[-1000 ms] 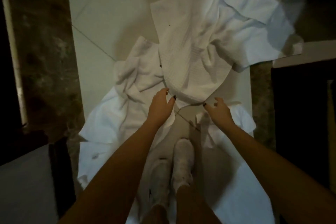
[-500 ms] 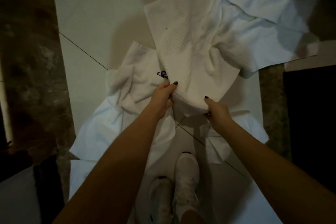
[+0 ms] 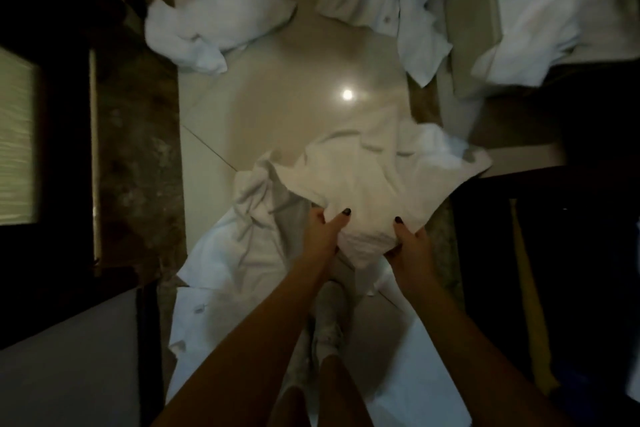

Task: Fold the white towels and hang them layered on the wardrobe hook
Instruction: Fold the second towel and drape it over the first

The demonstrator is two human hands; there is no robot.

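Observation:
A white waffle-textured towel (image 3: 360,184) is lifted off the floor in front of me, bunched and blurred. My left hand (image 3: 323,229) pinches its near edge with the thumb on top. My right hand (image 3: 410,241) grips the same edge a short way to the right. Under and left of it another white towel (image 3: 239,239) lies crumpled on the tiles. More white towels lie farther off: one at the back left (image 3: 207,31), one at the back centre (image 3: 381,0). No wardrobe hook is in view.
The glossy beige tiled floor (image 3: 311,80) reflects a ceiling light. White cloth (image 3: 540,21) hangs over a beige box at the back right. Dark furniture flanks both sides. My feet in white shoes (image 3: 329,315) stand below my hands, among white cloth on the floor.
Both hands reached the towel's near edge, took hold of it and raised it toward me. The view has tilted up, showing more floor and the far towels.

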